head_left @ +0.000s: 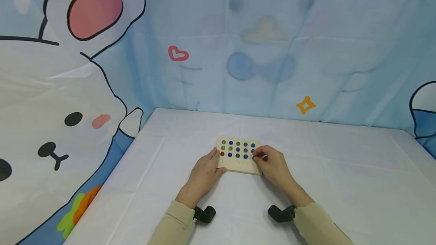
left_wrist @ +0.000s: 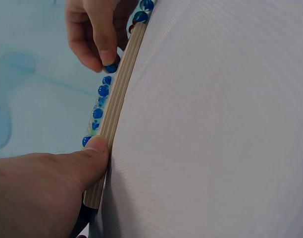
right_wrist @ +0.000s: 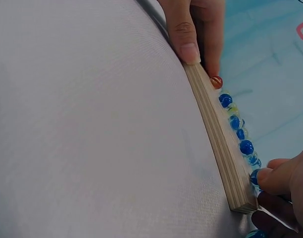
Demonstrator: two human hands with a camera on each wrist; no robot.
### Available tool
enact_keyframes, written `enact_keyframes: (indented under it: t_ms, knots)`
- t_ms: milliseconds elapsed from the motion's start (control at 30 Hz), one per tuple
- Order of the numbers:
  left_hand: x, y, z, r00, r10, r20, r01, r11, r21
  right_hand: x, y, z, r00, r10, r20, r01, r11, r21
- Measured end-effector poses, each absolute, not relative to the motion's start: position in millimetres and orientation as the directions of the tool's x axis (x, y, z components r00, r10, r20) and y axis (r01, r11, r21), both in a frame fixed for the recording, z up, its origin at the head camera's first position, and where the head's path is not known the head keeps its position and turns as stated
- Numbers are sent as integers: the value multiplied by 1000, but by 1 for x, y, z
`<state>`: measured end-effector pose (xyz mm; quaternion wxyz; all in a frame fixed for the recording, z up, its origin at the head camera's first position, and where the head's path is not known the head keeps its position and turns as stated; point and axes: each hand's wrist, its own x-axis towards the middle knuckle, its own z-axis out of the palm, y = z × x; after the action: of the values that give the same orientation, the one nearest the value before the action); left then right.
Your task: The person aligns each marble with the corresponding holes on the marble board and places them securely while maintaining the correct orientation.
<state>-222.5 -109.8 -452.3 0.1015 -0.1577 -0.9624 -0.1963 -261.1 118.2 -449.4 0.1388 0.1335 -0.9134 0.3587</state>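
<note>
A pale wooden board lies on the table, with rows of marbles seated in its dimples. Most marbles are blue or greenish; one reddish-brown marble sits at the left of the third row. The front row of dimples holds no marbles. My left hand grips the board's left end, thumb against the front edge. At the board's right end, my right hand pinches a blue marble at the third row. Below those fingertips, more blue marbles show by the right hand's other fingers, partly hidden.
White cloth covers the table around the board. A blue printed curtain hangs behind and at the left side. Black wrist devices sit by both sleeves, above the cloth.
</note>
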Motion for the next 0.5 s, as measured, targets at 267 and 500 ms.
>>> enact_keyframes:
  t_ms: [267, 500]
  knots:
    - [-221, -110, -450, -927, 266, 264, 348, 871, 346, -261, 115, -448, -919, -162, 361, -363, 709, -605]
    - [-221, -110, -451, -923, 272, 273, 357, 870, 340, -259, 115, -447, -916, -169, 364, -369, 713, -596]
